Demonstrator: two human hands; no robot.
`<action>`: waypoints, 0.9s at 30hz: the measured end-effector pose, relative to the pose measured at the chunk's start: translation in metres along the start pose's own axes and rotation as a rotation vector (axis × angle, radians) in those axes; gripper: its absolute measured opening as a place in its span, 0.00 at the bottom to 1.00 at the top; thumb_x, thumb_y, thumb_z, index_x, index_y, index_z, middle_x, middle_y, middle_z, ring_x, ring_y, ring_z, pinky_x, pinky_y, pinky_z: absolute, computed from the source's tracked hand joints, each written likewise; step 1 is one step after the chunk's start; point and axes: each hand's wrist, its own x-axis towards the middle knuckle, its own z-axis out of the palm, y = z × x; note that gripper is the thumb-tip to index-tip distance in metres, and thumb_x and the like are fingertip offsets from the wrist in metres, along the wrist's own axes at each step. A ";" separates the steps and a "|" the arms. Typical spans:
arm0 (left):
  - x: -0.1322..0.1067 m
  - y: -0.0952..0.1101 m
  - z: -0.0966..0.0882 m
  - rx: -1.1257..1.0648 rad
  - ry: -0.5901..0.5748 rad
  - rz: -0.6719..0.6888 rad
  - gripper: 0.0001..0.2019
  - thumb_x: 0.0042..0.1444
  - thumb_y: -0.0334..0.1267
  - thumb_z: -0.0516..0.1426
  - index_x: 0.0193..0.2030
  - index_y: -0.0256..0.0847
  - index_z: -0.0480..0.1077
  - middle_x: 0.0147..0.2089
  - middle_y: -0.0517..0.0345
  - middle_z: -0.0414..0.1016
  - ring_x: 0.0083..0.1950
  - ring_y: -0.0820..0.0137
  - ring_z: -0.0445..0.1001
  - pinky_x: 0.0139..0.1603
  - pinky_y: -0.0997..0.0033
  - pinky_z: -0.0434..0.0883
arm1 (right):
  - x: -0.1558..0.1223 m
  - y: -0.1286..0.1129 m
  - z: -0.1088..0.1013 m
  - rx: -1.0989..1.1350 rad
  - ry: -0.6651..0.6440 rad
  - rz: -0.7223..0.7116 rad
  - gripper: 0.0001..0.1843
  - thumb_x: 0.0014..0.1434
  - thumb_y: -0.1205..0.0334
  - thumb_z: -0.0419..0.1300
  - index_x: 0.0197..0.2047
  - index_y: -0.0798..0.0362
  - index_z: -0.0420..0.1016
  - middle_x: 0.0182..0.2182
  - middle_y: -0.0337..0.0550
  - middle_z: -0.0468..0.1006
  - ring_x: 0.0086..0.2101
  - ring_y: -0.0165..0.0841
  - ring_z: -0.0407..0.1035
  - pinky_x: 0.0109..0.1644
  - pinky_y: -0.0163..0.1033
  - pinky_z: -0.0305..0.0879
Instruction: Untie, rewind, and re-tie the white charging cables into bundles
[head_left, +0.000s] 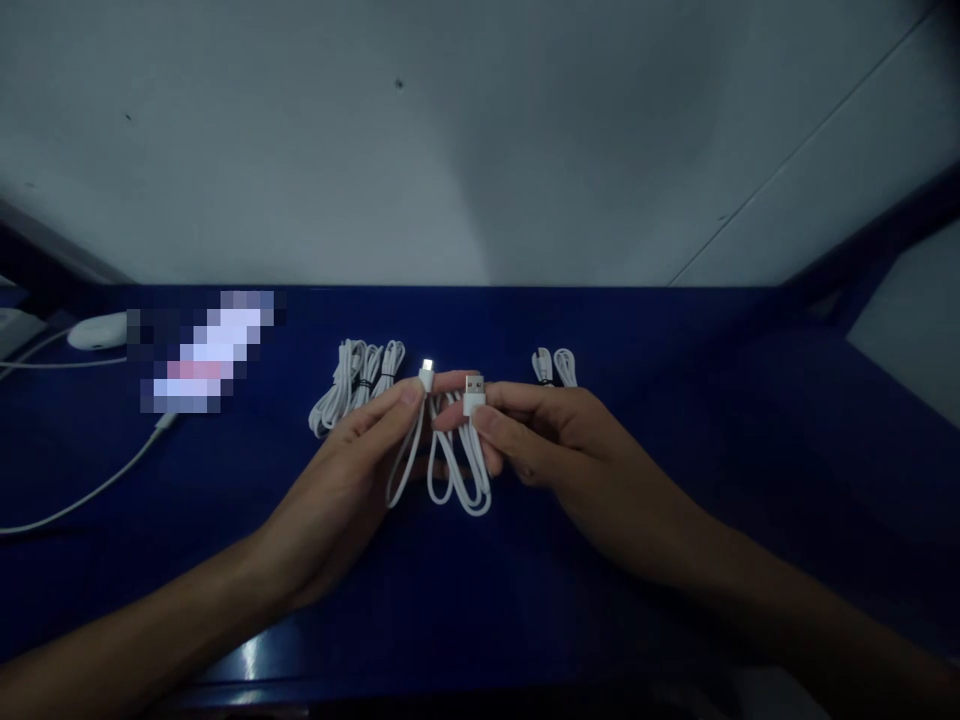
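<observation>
Between my hands hangs a white USB cable [474,482], folded into loose loops. My left hand [367,440] is closed, pinching the cable by its small metal-tipped plug near the thumb. Just to the right, my right hand [540,430] grips the wider USB-A plug between thumb and fingers, its metal end pointing up. The loops drop below the fingers of both hands. Behind my left hand lie several bundled white cables [352,375] with dark ties. Two more coiled cables [553,367] rest just behind my right hand, partly covered by it.
A blue table [480,620] spreads under my hands, with a pale wall [450,150] along its back edge. To the left are a pixelated bright device [214,350] with a white cord [97,490] and a rounded white object [97,331].
</observation>
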 end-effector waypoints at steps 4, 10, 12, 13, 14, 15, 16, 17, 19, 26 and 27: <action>0.000 0.001 0.001 -0.005 0.009 -0.008 0.20 0.76 0.54 0.60 0.66 0.51 0.81 0.58 0.50 0.87 0.64 0.52 0.80 0.59 0.56 0.76 | -0.001 0.000 0.000 -0.026 0.001 0.007 0.26 0.82 0.52 0.58 0.29 0.50 0.73 0.30 0.33 0.72 0.31 0.28 0.64 0.40 0.40 0.61; -0.002 0.005 0.004 -0.015 0.018 -0.012 0.20 0.76 0.55 0.60 0.65 0.51 0.82 0.57 0.51 0.87 0.61 0.54 0.81 0.61 0.56 0.75 | 0.000 -0.002 0.000 -0.027 -0.021 -0.007 0.23 0.83 0.57 0.56 0.32 0.50 0.73 0.31 0.34 0.72 0.34 0.29 0.66 0.42 0.38 0.63; -0.002 0.006 0.006 -0.024 0.017 -0.007 0.19 0.76 0.54 0.60 0.65 0.51 0.82 0.57 0.51 0.87 0.62 0.54 0.80 0.61 0.55 0.75 | 0.000 -0.003 0.001 -0.028 -0.015 -0.006 0.23 0.82 0.57 0.56 0.32 0.51 0.73 0.30 0.34 0.72 0.33 0.29 0.65 0.41 0.38 0.63; -0.003 0.006 0.006 -0.025 0.014 -0.009 0.19 0.76 0.54 0.60 0.65 0.51 0.82 0.57 0.52 0.87 0.63 0.53 0.80 0.61 0.55 0.75 | 0.001 -0.003 0.001 -0.027 -0.013 -0.005 0.23 0.82 0.58 0.56 0.32 0.50 0.74 0.30 0.34 0.72 0.32 0.29 0.65 0.41 0.38 0.63; -0.003 0.006 0.007 -0.025 0.013 -0.010 0.19 0.75 0.54 0.60 0.65 0.51 0.82 0.57 0.51 0.87 0.63 0.53 0.80 0.62 0.54 0.75 | 0.001 -0.003 0.001 -0.029 -0.011 -0.006 0.23 0.82 0.57 0.56 0.32 0.50 0.74 0.30 0.34 0.72 0.33 0.29 0.65 0.41 0.38 0.62; -0.003 0.006 0.007 -0.022 0.013 -0.011 0.19 0.75 0.54 0.60 0.64 0.51 0.82 0.57 0.51 0.87 0.64 0.52 0.79 0.62 0.54 0.75 | 0.000 -0.003 0.001 -0.029 -0.011 -0.008 0.23 0.82 0.57 0.56 0.32 0.50 0.74 0.31 0.34 0.72 0.33 0.29 0.65 0.41 0.38 0.62; -0.002 0.006 0.007 -0.020 0.011 -0.009 0.19 0.75 0.55 0.61 0.64 0.52 0.82 0.57 0.51 0.87 0.65 0.52 0.79 0.62 0.53 0.75 | 0.000 -0.003 0.001 -0.030 -0.010 -0.010 0.23 0.82 0.57 0.56 0.32 0.50 0.74 0.31 0.34 0.73 0.33 0.30 0.65 0.41 0.38 0.62; -0.002 0.006 0.007 -0.021 0.010 -0.007 0.19 0.75 0.55 0.60 0.64 0.52 0.82 0.57 0.51 0.87 0.65 0.51 0.78 0.62 0.53 0.75 | 0.000 -0.003 0.001 -0.028 -0.011 -0.010 0.23 0.82 0.57 0.56 0.32 0.50 0.74 0.32 0.34 0.73 0.33 0.30 0.65 0.41 0.39 0.62; -0.002 0.005 0.006 -0.029 0.007 -0.003 0.19 0.76 0.54 0.60 0.65 0.52 0.82 0.58 0.51 0.87 0.67 0.51 0.78 0.62 0.53 0.74 | 0.000 -0.003 0.001 -0.011 -0.018 -0.003 0.23 0.82 0.56 0.56 0.32 0.50 0.73 0.33 0.35 0.74 0.33 0.30 0.65 0.42 0.39 0.62; -0.004 0.002 0.000 -0.018 -0.023 -0.021 0.23 0.77 0.57 0.57 0.71 0.55 0.78 0.61 0.53 0.85 0.66 0.51 0.78 0.63 0.53 0.73 | -0.001 -0.002 0.001 0.019 -0.020 0.003 0.22 0.82 0.55 0.56 0.33 0.50 0.75 0.32 0.35 0.73 0.33 0.30 0.65 0.42 0.39 0.63; -0.004 0.002 0.000 -0.020 -0.031 -0.022 0.23 0.76 0.58 0.58 0.71 0.55 0.78 0.61 0.53 0.85 0.66 0.51 0.78 0.64 0.53 0.73 | -0.001 -0.002 0.001 0.018 -0.017 0.006 0.23 0.82 0.55 0.57 0.32 0.50 0.74 0.32 0.35 0.73 0.34 0.30 0.66 0.43 0.39 0.63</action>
